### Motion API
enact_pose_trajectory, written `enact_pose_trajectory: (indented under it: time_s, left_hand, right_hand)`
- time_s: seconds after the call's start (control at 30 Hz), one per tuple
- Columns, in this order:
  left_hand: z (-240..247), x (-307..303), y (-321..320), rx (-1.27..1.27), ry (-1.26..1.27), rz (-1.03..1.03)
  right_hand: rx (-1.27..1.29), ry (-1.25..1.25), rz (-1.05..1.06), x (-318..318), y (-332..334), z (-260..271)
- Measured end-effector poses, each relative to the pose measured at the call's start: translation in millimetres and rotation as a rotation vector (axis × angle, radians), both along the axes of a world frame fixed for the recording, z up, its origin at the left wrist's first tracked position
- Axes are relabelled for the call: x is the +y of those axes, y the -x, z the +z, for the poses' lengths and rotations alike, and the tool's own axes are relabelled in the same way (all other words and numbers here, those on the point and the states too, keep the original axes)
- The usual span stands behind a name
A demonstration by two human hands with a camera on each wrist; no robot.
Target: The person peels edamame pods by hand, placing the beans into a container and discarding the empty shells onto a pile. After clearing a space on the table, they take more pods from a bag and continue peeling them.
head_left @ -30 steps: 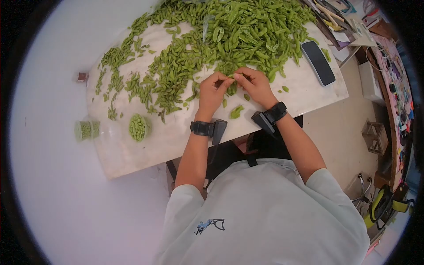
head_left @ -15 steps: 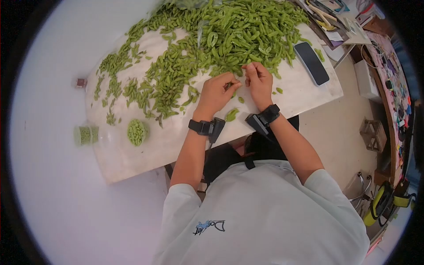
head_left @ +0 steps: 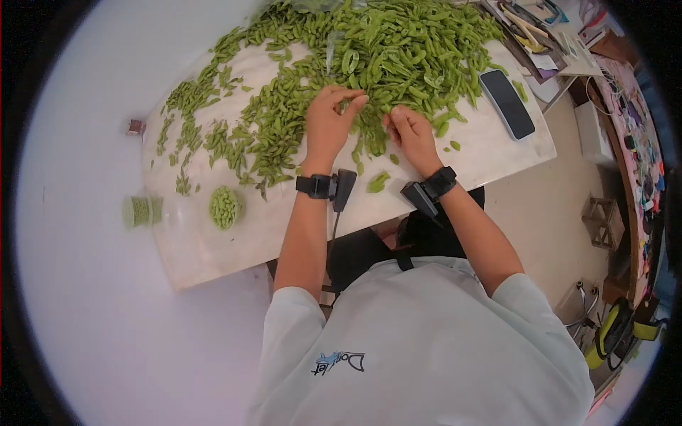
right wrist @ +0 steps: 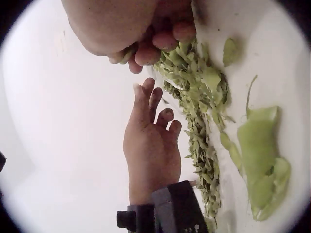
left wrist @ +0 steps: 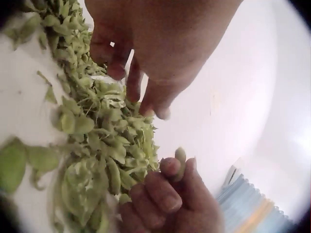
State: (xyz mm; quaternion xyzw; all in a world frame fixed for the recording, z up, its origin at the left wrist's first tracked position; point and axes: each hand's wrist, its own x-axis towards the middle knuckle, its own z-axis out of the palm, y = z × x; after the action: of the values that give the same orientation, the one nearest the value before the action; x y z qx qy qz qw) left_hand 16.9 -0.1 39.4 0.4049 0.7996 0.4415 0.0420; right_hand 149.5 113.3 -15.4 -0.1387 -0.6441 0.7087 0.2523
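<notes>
My right hand (head_left: pixel 415 140) is over the near side of the table, with its thumb and forefinger pinching a slim green edamame pod (left wrist: pixel 180 162); the other fingers curl in. My left hand (head_left: pixel 330 122) hovers by the near edge of the pod heap (head_left: pixel 398 57). In the right wrist view the left hand (right wrist: pixel 153 141) has loosely extended fingers, thumb and forefinger slightly apart, and nothing shows between them. A split, empty-looking pod (right wrist: pixel 260 155) lies on the table below the right hand.
A cup of shelled beans (head_left: pixel 225 208) stands on the left of the white table (head_left: pixel 284 231), near a second clear container (head_left: pixel 142 211) at the edge. Smaller pods and scraps (head_left: pixel 273 128) spread across the left. A phone (head_left: pixel 507 104) lies at the right.
Both hands were together a second ago, then parted. My left hand has since moved away, up and left toward the heap. The right hand has shifted slightly down, its fingers still pinched.
</notes>
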Motion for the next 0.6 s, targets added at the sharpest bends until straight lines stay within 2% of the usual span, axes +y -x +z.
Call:
enact_pose_trajectory:
  time_s: [0.1, 0.2, 0.3, 0.5, 0.6]
  left_hand:
    - [-20.7, -5.2, -5.5, -0.368, -0.164, -0.100]
    - [-35.7, -12.4, -14.7, -0.564, -0.206, -0.173]
    - [-39.8, -16.3, -25.8, -0.726, -0.262, -0.123]
    - [-54.3, -24.4, -22.7, -0.597, -0.287, -0.116]
    - [-53.2, -26.0, -22.0, -0.620, -0.315, -0.138]
  right_hand:
    - [-0.021, -0.020, 0.097, -1.3, -1.6, 1.3]
    - [-0.072, -0.039, 0.151, -1.1, -3.3, 4.5]
    - [-0.111, -0.122, 0.157, -0.4, -1.8, 4.3]
    - [-0.168, -0.261, 0.173, 0.2, -1.2, 1.5]
    - [-0.166, -0.280, 0.189, -1.3, -2.4, 6.0]
